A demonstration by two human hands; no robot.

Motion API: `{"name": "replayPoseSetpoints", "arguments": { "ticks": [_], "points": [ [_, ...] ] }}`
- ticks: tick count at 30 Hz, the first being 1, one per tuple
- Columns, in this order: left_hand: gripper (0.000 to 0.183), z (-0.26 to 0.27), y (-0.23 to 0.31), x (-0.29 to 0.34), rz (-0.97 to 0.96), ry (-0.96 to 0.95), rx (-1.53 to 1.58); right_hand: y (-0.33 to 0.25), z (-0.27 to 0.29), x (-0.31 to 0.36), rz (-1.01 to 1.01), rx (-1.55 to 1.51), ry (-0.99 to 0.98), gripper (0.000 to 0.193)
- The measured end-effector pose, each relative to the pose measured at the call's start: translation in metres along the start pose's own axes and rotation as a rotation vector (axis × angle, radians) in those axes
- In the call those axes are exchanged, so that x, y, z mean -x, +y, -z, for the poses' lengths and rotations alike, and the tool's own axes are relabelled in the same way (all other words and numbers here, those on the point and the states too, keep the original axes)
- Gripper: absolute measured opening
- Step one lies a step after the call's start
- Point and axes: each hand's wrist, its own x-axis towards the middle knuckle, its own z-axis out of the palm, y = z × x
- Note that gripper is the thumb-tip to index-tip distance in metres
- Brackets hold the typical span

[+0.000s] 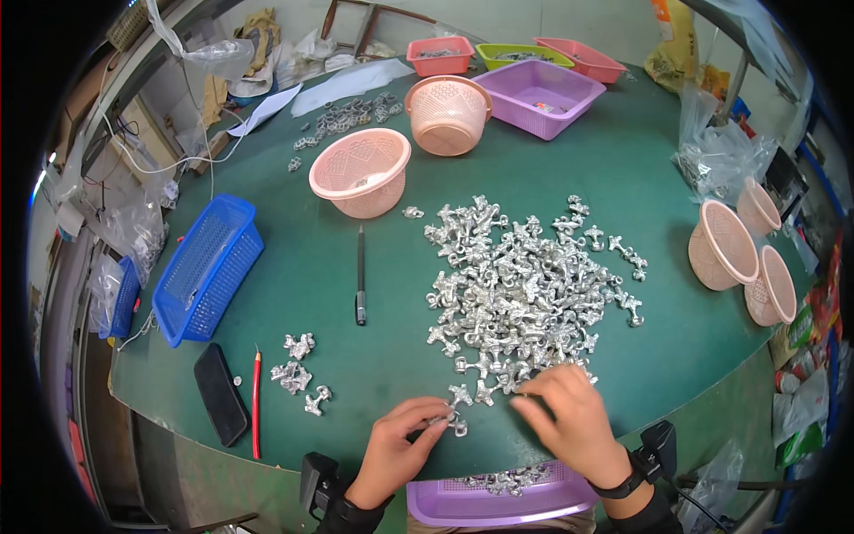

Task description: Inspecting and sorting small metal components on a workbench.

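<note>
My left hand [405,445] pinches a small silver metal casting [460,429] between thumb and fingertips, close above the green table. Beside it, at the near edge of a large heap of similar silver castings [525,294], is my right hand [574,423]. Its thumb and forefinger are apart, and I see nothing held between them. A few loose castings lie between the two hands. Under the table edge, in front of me, a purple basket [427,505] holds more castings.
Small groups of castings [292,376] lie at left, near a red pencil [256,405], a black phone [221,394] and a black pen [360,276]. A blue basket [250,233] stands farther left. Pink baskets [360,198] stand behind the heap and at right [712,254].
</note>
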Motion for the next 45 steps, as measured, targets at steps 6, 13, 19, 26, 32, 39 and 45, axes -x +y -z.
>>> {"name": "replayPoseSetpoints", "arguments": {
  "ticks": [6,13,19,26,32,39,45],
  "points": [
    [0.027,-0.005,0.015,0.005,-0.005,0.172,-0.501,0.002,-0.016,0.000,0.013,0.123,0.001,0.021],
    [0.025,-0.002,0.007,0.009,-0.090,0.055,-0.482,0.005,0.005,0.019,-0.363,-0.390,0.172,0.018],
    [0.025,-0.009,0.014,0.009,-0.142,0.071,-0.447,0.014,0.000,0.044,-0.691,-0.675,0.022,0.012],
    [0.030,-0.028,0.016,0.020,-0.067,0.120,-0.698,0.018,0.005,0.052,-0.630,-0.722,0.201,0.008],
    [0.033,-0.035,0.025,0.009,-0.251,0.008,-0.699,0.014,0.016,0.059,-0.603,-0.394,-0.006,0.014],
    [0.033,-0.041,0.022,0.012,-0.109,0.093,-0.633,0.002,0.011,0.045,-0.467,-0.019,0.025,0.028],
    [0.023,-0.042,0.017,0.005,-0.159,0.015,-0.581,0.001,0.006,0.040,-0.409,0.018,-0.014,0.031]
  ]
}}
